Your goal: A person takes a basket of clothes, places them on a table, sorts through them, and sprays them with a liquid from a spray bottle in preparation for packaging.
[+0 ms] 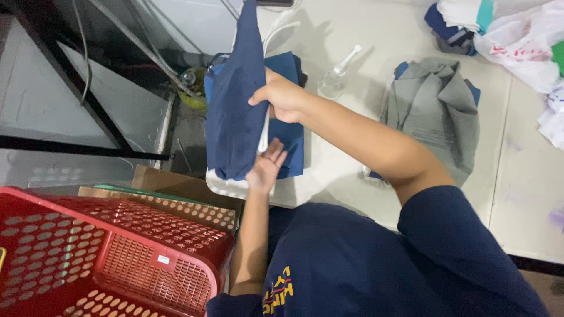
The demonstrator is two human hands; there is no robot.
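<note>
My right hand (pixel 282 97) pinches the navy garment (pixel 235 100) shut near its top edge, hanging it at 12 o'clock above the blue folded cloth (pixel 291 147) (1 of 2 stacks on the white table (pixel 346 170)); my left hand (pixel 265 170) lies open, flat beneath its hem at 6 o'clock. Risk: the limp, creased, dark fabric may slip or snag the spray bottle (pixel 336 79) at 2 o'clock.

Basket (pixel 117 258) at near left; spray bottle (pixel 336 76) between held cloth (pixel 235 105) and folded garment (pixel 435 111) on table (pixel 517 194).
</note>
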